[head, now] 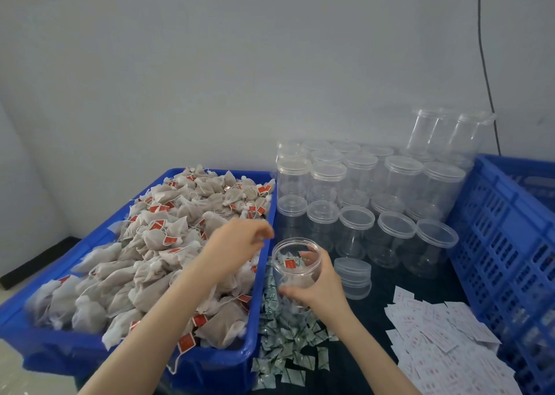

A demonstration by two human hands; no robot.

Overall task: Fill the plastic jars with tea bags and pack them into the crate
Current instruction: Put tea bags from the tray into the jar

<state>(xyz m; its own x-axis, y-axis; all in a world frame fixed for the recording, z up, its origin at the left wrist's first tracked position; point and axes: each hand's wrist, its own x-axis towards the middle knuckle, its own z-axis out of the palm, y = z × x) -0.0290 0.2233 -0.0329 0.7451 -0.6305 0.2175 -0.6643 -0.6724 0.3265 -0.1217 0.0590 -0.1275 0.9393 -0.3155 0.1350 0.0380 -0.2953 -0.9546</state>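
Note:
My right hand [315, 286] grips a clear plastic jar [295, 264], tilted toward me with its mouth open; a few tea bags with red tags lie inside. My left hand [240, 241] hovers just left of the jar's mouth, above the tea bags, fingers loosely curled; I see nothing in it. A heap of grey-white tea bags [156, 259] fills the blue tray [258, 304] on the left. The jar's lid [353, 276] lies to the right of the jar. A blue slatted crate [507, 244] stands at the right.
Several lidded empty jars [360, 190] stand in rows behind the held jar, two taller ones [447, 133] at the back. Green-white sachets [285, 343] lie between tray and jar. White paper slips [438, 340] are scattered at the front right. A black cable [488, 79] hangs down the wall.

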